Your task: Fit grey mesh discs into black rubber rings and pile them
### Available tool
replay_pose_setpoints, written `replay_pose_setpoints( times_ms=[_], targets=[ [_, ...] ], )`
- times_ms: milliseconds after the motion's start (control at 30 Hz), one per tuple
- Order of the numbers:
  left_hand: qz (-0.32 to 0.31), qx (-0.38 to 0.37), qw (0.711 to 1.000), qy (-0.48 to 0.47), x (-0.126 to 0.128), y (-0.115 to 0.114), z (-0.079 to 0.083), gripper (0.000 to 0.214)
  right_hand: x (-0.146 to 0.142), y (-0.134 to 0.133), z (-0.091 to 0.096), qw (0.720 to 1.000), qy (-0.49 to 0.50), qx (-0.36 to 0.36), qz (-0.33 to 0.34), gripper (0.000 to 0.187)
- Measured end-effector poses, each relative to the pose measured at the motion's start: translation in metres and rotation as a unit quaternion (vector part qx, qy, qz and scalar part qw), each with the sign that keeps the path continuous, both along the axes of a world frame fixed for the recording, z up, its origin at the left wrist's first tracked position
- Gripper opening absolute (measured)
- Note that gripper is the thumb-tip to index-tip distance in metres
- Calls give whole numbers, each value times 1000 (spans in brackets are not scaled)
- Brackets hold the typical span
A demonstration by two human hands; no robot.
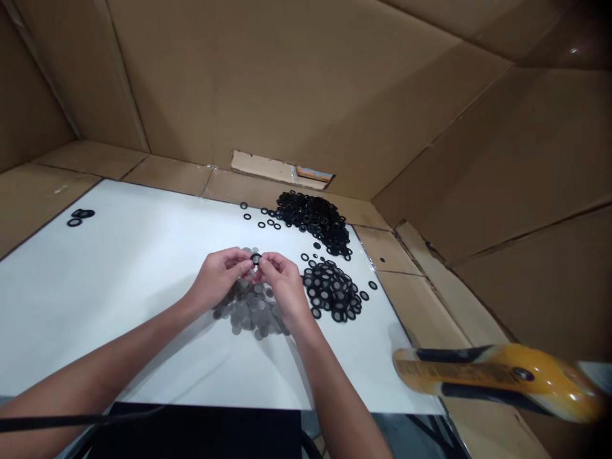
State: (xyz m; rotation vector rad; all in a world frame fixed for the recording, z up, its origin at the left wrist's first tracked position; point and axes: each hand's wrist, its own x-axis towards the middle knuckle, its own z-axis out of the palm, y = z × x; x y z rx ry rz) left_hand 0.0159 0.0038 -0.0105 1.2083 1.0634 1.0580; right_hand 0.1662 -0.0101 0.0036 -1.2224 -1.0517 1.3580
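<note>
Between both hands is a black rubber ring with a grey disc showing in its middle. My left hand pinches its left side, thumb on top. From the right, my right hand grips the opposite edge with thumb and fingers. Below and behind the hands spreads a pile of grey discs, partly covered by them. Right of my right hand lies a heap of black rings with grey centres. Farther back is a larger heap of plain black rings.
Several black rings lie at the far left of the white tabletop. A yellow and black tool handle juts in at the right front. Cardboard walls surround the table, with a slot cut at the back.
</note>
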Motion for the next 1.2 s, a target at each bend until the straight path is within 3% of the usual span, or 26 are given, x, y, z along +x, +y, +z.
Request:
replay_pose_setpoints(
  times_ms=[167, 400, 633, 967, 1200],
  targets=[
    [4, 17, 1000, 19, -1, 0, 6, 29, 1, 0, 4, 999, -20, 10, 46, 19],
    [9, 33, 999, 32, 1, -1, 5, 28, 4, 3, 2, 999, -6, 45, -20, 27],
    [-64, 18, 996, 56, 4, -3, 1, 19, 5, 4, -1, 992, -56, 102, -56, 23],
    [-39, 40, 998, 29, 5, 2, -7, 26, 7, 6, -12, 983, -170, 73, 0, 18],
    [-66, 130, 969, 200, 1, 0, -7, 26, 0, 1, -25, 941, -290, 172, -9, 13]
  ],
)
